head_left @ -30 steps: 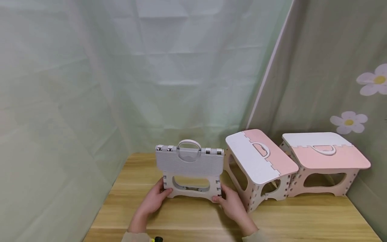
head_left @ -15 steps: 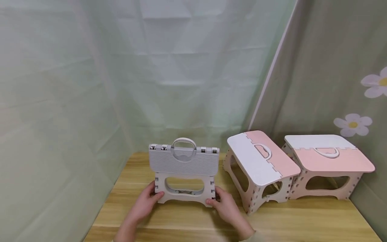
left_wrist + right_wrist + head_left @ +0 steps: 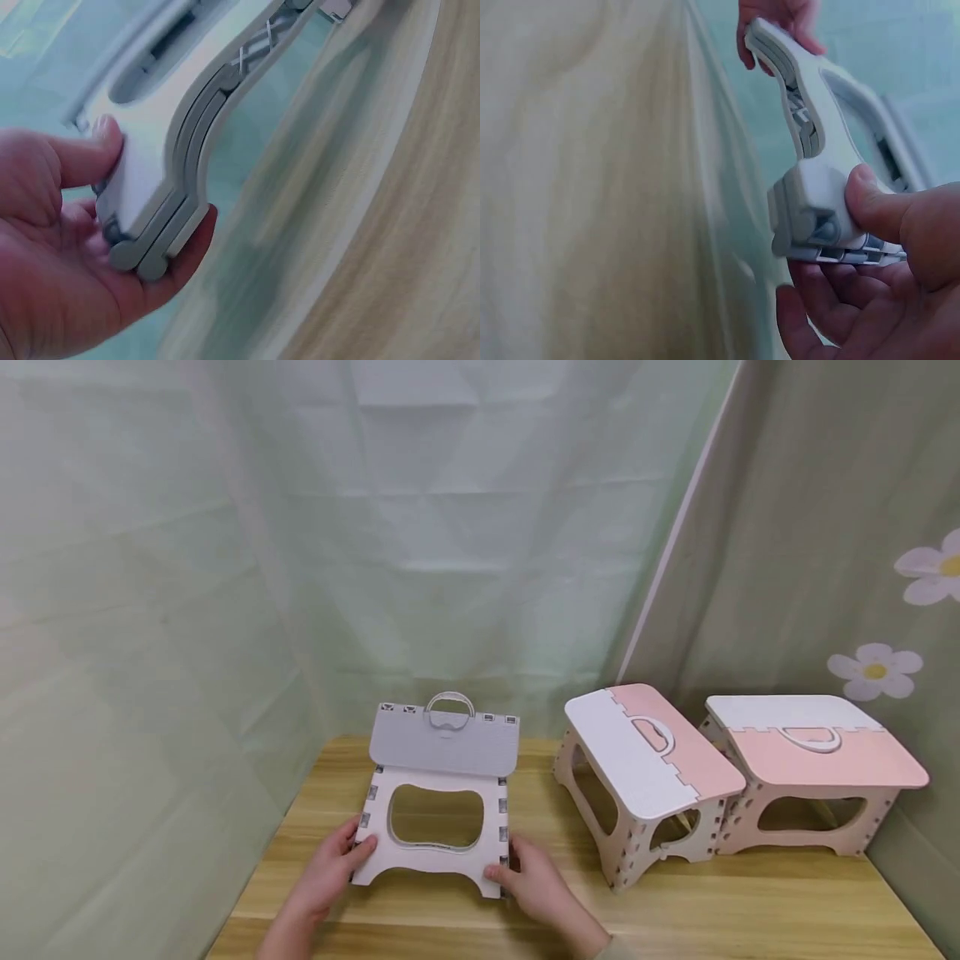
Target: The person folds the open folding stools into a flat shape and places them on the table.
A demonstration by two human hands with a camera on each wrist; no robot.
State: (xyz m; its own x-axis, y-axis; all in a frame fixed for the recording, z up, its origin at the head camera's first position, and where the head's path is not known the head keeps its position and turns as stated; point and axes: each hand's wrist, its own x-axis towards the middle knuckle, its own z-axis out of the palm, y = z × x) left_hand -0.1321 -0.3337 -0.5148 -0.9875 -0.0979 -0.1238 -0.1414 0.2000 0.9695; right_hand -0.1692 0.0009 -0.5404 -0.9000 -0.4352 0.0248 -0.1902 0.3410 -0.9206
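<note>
A folded white and grey folding stool (image 3: pixel 427 860) is held between both hands, its grey top panel with the carry handle pointing away from me. The left hand (image 3: pixel 327 870) grips its lower left corner, thumb on the near face and fingers behind, as the left wrist view shows on the folded legs (image 3: pixel 142 180). At the lower right corner the right hand (image 3: pixel 534 878) pinches the stool the same way. In the right wrist view the stool's leg end (image 3: pixel 817 202) lies between thumb and fingers. Both wrist views show its lower edge off the table.
An unfolded pink and white stool (image 3: pixel 630 793) stands on the wooden table (image 3: pixel 675 910) to the right, set at an angle. Beside it, farther right, is a second unfolded pink and white stool (image 3: pixel 825 760). Curtains (image 3: pixel 450 568) hang behind and at the left.
The folded stool has moved left and toward me in the head view. It has tilted back, so more of its near face shows. Both hands have kept hold of it.
</note>
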